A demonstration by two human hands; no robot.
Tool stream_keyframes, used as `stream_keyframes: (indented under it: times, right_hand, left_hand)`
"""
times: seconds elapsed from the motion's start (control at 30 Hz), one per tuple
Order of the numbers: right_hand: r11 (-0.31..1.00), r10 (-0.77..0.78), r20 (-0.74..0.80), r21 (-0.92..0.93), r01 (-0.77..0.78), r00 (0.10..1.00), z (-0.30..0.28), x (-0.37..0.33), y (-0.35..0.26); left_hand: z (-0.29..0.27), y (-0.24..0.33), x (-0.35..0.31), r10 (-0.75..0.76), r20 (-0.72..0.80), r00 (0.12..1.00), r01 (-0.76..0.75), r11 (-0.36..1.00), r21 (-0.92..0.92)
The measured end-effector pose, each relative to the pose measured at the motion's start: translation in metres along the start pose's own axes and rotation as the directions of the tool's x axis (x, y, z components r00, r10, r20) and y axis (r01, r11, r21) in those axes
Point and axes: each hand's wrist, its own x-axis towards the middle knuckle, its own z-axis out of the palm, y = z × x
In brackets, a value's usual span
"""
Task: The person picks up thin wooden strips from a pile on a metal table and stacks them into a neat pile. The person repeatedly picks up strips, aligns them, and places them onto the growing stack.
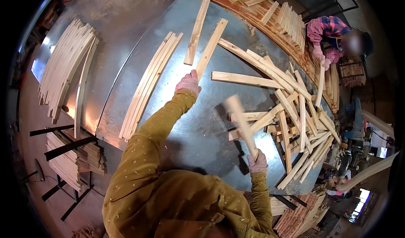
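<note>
My left hand (188,84) reaches out over the metal tabletop (185,153), its fingers closed on the near end of a wooden slat (213,41). Just left of that slat, another wooden strip (197,31) lies by itself. Nearer to me, my right hand (258,163) grips the lower end of a second wooden slat (241,122), which is tilted up off the table and smeared by motion. A crisscrossed heap of wooden slats (291,111) spreads to the right of both hands. To the left of my left arm several slats (151,86) lie side by side in a row.
Far left, a large bundle of slats (67,65) lies along the table, and more wood sits on a black metal rack (69,147). Across the table at the right, a person in a plaid sleeve (333,26) holds a slat beside a rust-brown surface (236,8) with stacked wood (291,24).
</note>
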Motion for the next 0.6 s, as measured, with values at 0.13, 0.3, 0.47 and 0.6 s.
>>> stream_keyframes:
  times: [0.13, 0.3, 0.47, 0.6]
  right_hand:
    - [0.337, 0.353, 0.444, 0.761, -0.555, 0.823, 0.019, 0.069, -0.073]
    - [0.104, 0.095, 0.493, 0.859, -0.501, 0.865, 0.052, 0.175, -0.204]
    - [-0.409, -0.1, 0.57, 0.724, -0.556, 0.816, 0.087, 0.16, -0.188]
    - [-0.357, -0.067, 0.562, 0.758, -0.546, 0.824, 0.075, 0.146, -0.145]
  left_hand:
    - [0.021, -0.018, -0.063, 0.183, 0.106, 0.977, -0.106, 0.859, -0.501]
    - [0.089, -0.038, -0.141, 0.663, 0.006, 0.749, -0.411, 0.472, -0.78]
    - [0.048, -0.065, -0.062, 0.641, -0.115, 0.759, -0.646, 0.72, -0.253]
    - [-0.042, -0.011, 0.036, 0.207, -0.572, 0.793, -0.191, 0.978, 0.089]
